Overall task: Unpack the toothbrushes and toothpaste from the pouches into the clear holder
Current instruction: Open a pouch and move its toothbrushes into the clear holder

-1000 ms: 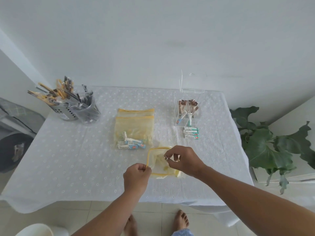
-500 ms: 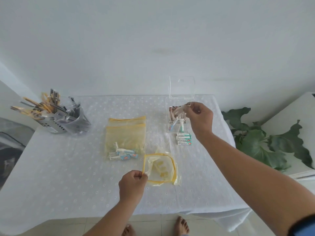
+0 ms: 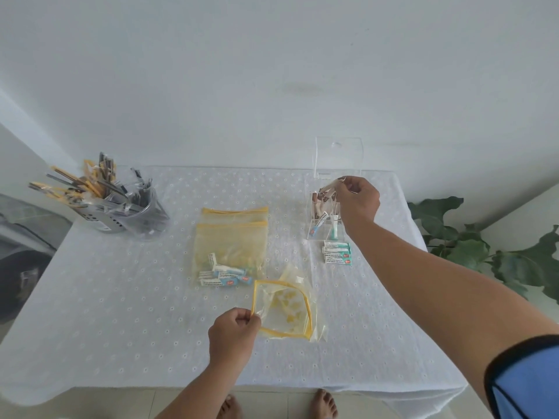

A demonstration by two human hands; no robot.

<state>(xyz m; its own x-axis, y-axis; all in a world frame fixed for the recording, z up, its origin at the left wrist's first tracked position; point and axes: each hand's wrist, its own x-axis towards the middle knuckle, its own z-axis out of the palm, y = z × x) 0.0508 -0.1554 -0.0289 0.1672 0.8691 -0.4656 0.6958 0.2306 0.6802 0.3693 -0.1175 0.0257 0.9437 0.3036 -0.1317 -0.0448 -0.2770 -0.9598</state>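
My left hand [image 3: 234, 331] pinches the yellow rim of an open clear pouch [image 3: 282, 309] near the table's front. My right hand [image 3: 357, 201] is over the clear holder [image 3: 325, 219] at the back right, fingers closed on a wrapped toothbrush [image 3: 329, 187] whose end dips into the holder. Brown toothbrush handles and small toothpaste tubes stand inside it. A stack of yellow-edged pouches [image 3: 231, 237] lies mid-table with several toothpaste tubes [image 3: 225, 275] at its near end. More toothpaste tubes [image 3: 337, 252] lie in front of the holder.
A metal and clear caddy [image 3: 121, 213] full of wrapped utensils stands at the back left. The holder's clear lid [image 3: 337, 155] stands up behind it. A leafy plant [image 3: 472, 243] is beside the table's right edge. White eyelet cloth [image 3: 121, 313] covers the table.
My right hand went from the open pouch at the front to the clear holder, carrying a wrapped toothbrush. My left hand has stayed on the pouch rim.
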